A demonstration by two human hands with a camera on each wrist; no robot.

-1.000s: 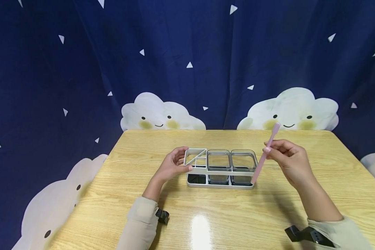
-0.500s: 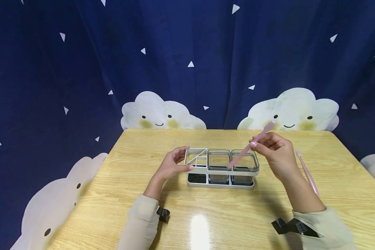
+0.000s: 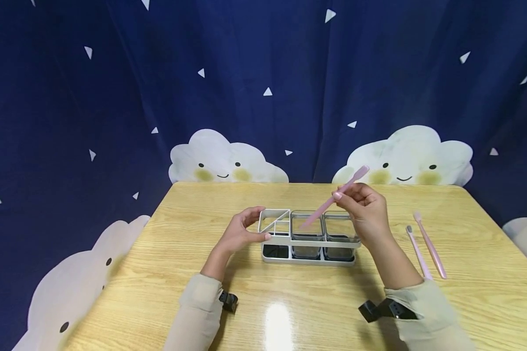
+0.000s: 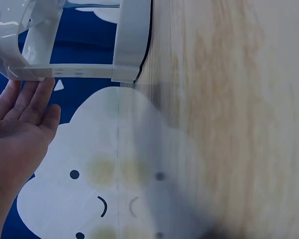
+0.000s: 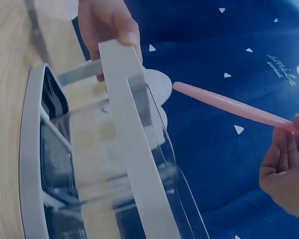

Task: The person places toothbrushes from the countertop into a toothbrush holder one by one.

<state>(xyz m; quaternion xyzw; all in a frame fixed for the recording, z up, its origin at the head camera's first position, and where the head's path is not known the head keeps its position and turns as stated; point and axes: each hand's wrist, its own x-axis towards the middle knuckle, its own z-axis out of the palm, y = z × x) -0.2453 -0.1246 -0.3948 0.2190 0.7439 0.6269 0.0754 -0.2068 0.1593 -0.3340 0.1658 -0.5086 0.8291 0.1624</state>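
In the head view a white toothbrush holder [image 3: 281, 240] stands on the table, its divided section at the left. Two clear cups [image 3: 306, 252] sit in its other openings. My left hand [image 3: 239, 234] grips the holder's left end, thumb at the front and fingers behind. A pink toothbrush [image 3: 324, 206] is pinched between thumb and fingers of my right hand [image 3: 368, 212]. It slants with its handle end down to the left, over the cups in the head view. From the right wrist, the handle end [image 5: 189, 89] shows apart from the holder, above its upper frame.
Two more toothbrushes lie on the wooden table [image 3: 193, 312] to the right: a pink one [image 3: 431, 246] and a lighter one with a grey-bristled head [image 3: 417, 251], partly behind my right forearm. A dark blue curtain [image 3: 246, 58] with clouds hangs behind the table.
My right hand has moved left with the pink toothbrush, from beside the holder's right end to over the cups. The toothbrush tilts more. The two lying toothbrushes have come into view. My left hand stays.
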